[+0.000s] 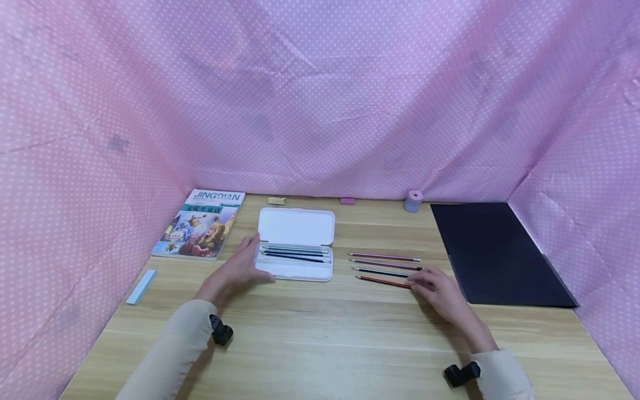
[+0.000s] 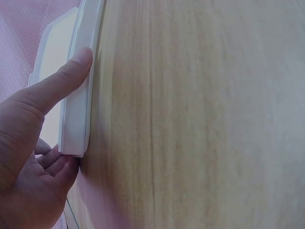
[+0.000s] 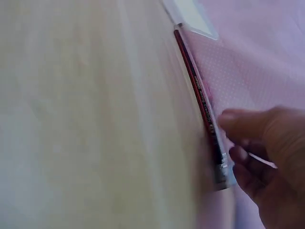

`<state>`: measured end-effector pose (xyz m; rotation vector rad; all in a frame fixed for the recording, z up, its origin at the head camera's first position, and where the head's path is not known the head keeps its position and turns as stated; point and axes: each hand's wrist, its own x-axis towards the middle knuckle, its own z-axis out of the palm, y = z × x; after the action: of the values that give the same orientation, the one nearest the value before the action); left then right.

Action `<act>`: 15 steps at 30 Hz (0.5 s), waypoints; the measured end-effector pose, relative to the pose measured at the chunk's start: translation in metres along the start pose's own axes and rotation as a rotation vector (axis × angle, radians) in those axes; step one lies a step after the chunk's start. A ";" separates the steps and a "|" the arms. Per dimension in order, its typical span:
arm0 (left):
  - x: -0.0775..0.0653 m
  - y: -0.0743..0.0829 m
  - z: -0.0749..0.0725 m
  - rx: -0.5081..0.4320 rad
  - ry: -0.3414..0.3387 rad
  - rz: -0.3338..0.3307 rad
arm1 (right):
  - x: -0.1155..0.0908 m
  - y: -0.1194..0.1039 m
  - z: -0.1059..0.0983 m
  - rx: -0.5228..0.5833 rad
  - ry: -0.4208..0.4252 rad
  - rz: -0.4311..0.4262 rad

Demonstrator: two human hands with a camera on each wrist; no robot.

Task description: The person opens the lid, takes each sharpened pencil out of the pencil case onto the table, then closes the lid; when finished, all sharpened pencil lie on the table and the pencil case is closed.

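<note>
While left fingers [image 2: 66, 171] grip the case [image 1: 295, 270], right fingers [image 3: 250, 172], grip unclear, partly hide pencils [image 1: 383, 281].

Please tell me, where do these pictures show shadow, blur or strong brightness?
Head view: soft shadows beside the left hand and right hand, a pale sheen on the near table; left wrist view: table grain soft, hazy brightness toward the right edge; right wrist view: table smeared, the lettering on the pencil only partly readable.
</note>
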<state>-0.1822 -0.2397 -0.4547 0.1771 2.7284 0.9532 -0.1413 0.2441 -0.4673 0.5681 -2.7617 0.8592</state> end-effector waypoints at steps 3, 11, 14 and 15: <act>0.000 0.000 0.000 0.003 0.004 0.001 | 0.013 -0.017 -0.004 -0.010 -0.028 -0.032; -0.001 0.001 -0.001 0.008 -0.004 -0.003 | 0.067 -0.074 0.014 0.098 -0.140 -0.146; 0.000 0.002 -0.001 0.007 -0.004 -0.009 | 0.088 -0.095 0.032 0.151 -0.206 -0.136; 0.000 0.002 -0.001 0.007 -0.003 -0.012 | 0.094 -0.101 0.038 0.166 -0.229 -0.127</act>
<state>-0.1823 -0.2385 -0.4528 0.1631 2.7270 0.9401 -0.1874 0.1173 -0.4205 0.9148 -2.8306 1.0601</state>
